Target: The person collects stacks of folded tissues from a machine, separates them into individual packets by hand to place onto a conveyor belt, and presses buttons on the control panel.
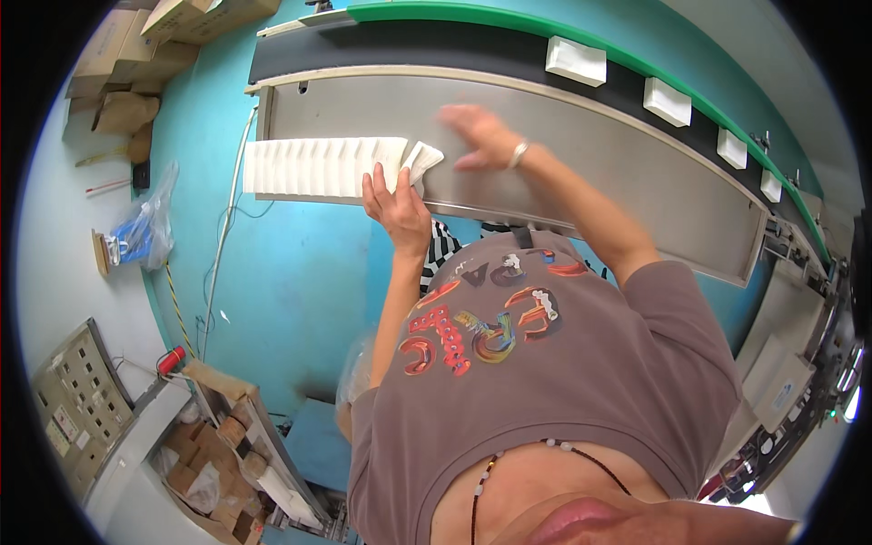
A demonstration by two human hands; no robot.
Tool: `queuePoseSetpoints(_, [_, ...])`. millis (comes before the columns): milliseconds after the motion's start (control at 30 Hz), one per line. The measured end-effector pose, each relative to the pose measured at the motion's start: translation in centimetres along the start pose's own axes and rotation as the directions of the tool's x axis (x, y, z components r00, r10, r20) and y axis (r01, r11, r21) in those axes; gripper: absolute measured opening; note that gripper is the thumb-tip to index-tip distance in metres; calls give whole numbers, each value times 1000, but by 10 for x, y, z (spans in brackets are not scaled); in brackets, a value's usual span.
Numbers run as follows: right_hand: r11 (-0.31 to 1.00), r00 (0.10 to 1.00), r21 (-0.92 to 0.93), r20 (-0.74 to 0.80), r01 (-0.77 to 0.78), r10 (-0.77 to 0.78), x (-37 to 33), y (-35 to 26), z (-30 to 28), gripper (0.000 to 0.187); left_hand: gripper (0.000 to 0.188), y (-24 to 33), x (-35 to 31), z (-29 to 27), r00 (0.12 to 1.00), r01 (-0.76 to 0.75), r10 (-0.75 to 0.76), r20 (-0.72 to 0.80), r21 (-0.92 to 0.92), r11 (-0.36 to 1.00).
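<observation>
A row of white, soft-looking folded packs [318, 168] stands side by side along the near left edge of a steel tray table [381, 104]. My left hand [397, 211] rests its spread fingers on the right end of this row. Just beyond those fingers, one white pack [423, 160] leans at a tilt, apart from the straight row. Over the bare steel to the right of it hangs my right hand [486, 136], blurred by motion, its thumb and fingers apart and nothing visible between them.
Behind the tray runs a black conveyor belt [436, 53] with a green guard rail [490, 13]; several spaced white packs [576, 61] sit on it. Cardboard boxes [118, 45] are stacked at the far left. Machinery [790, 363] stands at the right.
</observation>
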State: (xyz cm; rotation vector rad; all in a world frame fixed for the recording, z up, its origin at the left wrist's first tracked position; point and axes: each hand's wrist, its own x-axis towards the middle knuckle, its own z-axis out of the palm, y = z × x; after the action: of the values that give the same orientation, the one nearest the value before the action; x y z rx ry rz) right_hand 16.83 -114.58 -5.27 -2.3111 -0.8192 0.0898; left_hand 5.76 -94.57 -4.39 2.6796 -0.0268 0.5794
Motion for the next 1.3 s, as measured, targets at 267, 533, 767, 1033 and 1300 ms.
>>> queuePoseSetpoints(267, [883,933,403,347,-243,99,27,-3,13,39,37,-1,7,-8,996,-91,91,13,0,996])
queuePoseSetpoints(533, [359,408,701,-106,-616,907,30,128,-81,62,43,-24,13,-7,999,42,-43,15,54,998])
queuePoseSetpoints(767, [912,895,13,-182,-411,406,13,41,-51,63,38,-21,10,-5,999,29,-28,-37,9,1000])
queuePoseSetpoints(1033, [872,922,420,379,-252,83,55,10,28,51,42,-5,30,-18,998,68,-69,-13,-60,996])
queuePoseSetpoints(1300, [486,448,167,-223,-858,866,70,102,-81,65,43,-47,22,-5,998,61,-61,4,-11,998])
